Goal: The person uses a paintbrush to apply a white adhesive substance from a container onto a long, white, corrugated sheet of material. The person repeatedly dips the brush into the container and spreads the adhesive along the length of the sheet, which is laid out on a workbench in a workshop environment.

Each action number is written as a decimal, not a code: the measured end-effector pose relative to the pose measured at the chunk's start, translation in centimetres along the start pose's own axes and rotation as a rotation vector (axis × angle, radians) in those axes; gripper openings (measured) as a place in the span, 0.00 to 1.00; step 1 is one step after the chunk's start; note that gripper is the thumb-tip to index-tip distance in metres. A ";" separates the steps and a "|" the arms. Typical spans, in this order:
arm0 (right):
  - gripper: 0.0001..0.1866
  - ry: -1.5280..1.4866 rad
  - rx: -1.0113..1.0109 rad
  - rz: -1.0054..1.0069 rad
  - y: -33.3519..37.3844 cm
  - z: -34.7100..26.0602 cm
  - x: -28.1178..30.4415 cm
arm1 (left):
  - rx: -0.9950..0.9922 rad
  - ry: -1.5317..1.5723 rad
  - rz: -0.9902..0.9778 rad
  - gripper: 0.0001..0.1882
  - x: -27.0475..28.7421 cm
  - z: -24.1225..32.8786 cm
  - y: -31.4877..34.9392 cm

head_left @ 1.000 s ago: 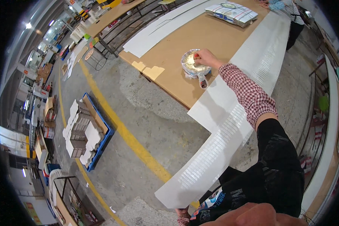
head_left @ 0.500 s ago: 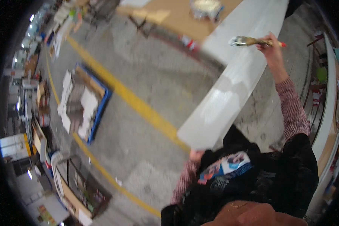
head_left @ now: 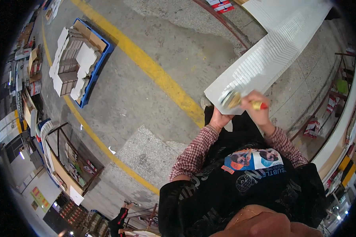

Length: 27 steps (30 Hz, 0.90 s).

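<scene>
A paintbrush with a red-tipped handle is gripped in my right hand, whose fingers are wrapped round it. Its bristles rest at or just over the near end of a long white fanned stack of sheets, blurred by motion. The stack shows many stepped edges and a wet-looking shine along its length. My left hand grips the near end of this stack from below and the left side, its fingers partly hidden underneath. The far end widens to the left at the top of the view.
On the floor at left stands a blue pallet bearing stacked folded cardboard. Yellow lines cross the concrete floor. A metal rack with a long pale board stands at right, and another rack at lower left. A person's leg shows at the bottom.
My right hand has brought the brush from the far part of the white stack down to its near end, close to my left hand. The whole view has shifted.
</scene>
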State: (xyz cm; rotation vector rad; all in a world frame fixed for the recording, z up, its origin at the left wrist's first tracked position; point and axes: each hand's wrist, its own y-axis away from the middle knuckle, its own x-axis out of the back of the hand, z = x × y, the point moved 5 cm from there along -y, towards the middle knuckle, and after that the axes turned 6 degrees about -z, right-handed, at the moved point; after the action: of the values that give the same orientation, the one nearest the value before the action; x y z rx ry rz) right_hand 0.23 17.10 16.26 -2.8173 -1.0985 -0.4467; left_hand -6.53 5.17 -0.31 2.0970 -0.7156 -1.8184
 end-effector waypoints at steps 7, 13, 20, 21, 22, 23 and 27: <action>0.04 -0.035 -0.005 0.196 -3.3 0.8 4.6 | -0.089 -0.104 -0.117 0.31 -0.9 -0.2 -0.5; 0.06 -0.052 -0.055 -0.143 -0.7 -0.4 -1.9 | 0.012 -0.537 -0.244 0.28 8.0 -1.0 -2.0; 0.04 0.097 -0.051 0.260 -4.0 1.1 6.2 | -0.001 0.061 -0.311 0.32 0.9 -1.3 -0.7; 0.04 0.183 -0.011 0.229 -4.4 1.4 6.1 | 0.013 0.080 -0.282 0.32 0.7 -1.4 -0.9; 0.04 0.269 0.029 0.197 -4.5 1.5 5.9 | 0.010 0.041 -0.294 0.32 0.3 -1.4 -1.0; 0.04 0.180 0.000 0.105 -3.5 1.7 4.8 | 0.007 0.001 -0.306 0.32 0.0 -1.4 -0.9; 0.06 -0.001 -0.041 -0.122 -0.9 -1.7 1.1 | 0.106 0.200 -0.378 0.32 3.9 -1.9 -0.2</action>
State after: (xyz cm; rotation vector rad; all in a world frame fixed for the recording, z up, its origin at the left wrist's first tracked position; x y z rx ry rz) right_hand -0.01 18.16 18.20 -2.7950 -1.2806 -0.4832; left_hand -4.26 3.06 -3.35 2.5813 -0.3919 -1.7379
